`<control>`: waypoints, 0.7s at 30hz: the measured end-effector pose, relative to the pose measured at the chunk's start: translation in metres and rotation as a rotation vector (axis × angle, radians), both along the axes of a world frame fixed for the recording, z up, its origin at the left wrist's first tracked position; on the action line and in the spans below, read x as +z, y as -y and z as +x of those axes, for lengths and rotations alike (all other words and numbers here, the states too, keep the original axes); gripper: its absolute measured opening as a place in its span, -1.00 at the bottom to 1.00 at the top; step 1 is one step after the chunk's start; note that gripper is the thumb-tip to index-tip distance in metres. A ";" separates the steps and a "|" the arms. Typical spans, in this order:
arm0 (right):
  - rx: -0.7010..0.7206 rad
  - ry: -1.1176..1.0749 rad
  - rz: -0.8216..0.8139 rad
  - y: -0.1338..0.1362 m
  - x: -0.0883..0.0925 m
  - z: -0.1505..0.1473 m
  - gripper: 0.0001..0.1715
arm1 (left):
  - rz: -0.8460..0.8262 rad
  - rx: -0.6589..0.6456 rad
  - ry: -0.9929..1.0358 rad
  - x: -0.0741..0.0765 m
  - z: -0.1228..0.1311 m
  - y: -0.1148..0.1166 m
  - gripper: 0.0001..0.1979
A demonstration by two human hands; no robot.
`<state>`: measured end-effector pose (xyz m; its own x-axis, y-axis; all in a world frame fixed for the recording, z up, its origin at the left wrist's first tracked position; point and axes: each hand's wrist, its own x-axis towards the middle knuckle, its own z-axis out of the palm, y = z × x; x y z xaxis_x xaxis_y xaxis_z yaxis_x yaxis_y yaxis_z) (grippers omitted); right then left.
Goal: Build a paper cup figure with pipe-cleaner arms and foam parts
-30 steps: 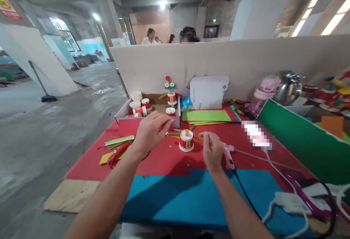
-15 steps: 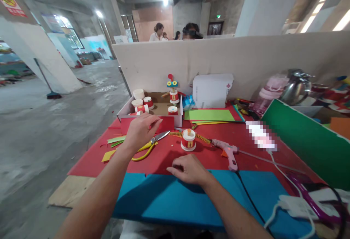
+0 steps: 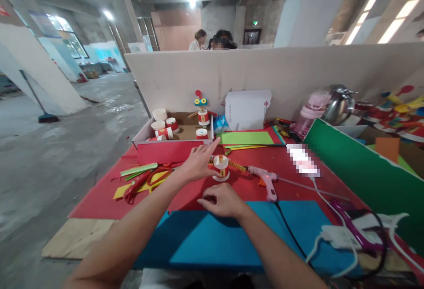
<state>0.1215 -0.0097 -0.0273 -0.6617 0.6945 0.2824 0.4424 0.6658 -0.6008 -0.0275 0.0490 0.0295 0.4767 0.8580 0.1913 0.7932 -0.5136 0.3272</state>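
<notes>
My left hand (image 3: 198,162) reaches forward over the red mat, fingers stretched out and holding nothing, its fingertips close to a small red-and-white paper cup (image 3: 221,167) with coiled pipe-cleaner arms. My right hand (image 3: 221,200) rests palm down on the red mat (image 3: 245,187) near the edge of the blue sheet (image 3: 212,240), fingers loosely curled, nothing seen in it. A pink glue gun (image 3: 265,178) lies to the right of the cup. Red and yellow scissors (image 3: 145,181) lie left of my left hand among paper strips.
A cardboard box (image 3: 172,141) with several cups and a cup figure (image 3: 201,111) stands behind. Green and red paper sheets (image 3: 247,138), a white box (image 3: 247,109), a pink bottle (image 3: 309,117), a kettle (image 3: 339,103), a green board (image 3: 357,170) and cables (image 3: 347,231) fill the right. People stand beyond the partition.
My left hand let go of the scissors and moved right toward the cup. My right hand left the glue gun a second ago and now rests on the mat.
</notes>
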 end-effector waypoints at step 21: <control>0.386 -0.300 0.913 0.092 0.001 -0.076 -0.43 | -0.935 0.274 2.217 -0.008 0.026 0.068 -0.89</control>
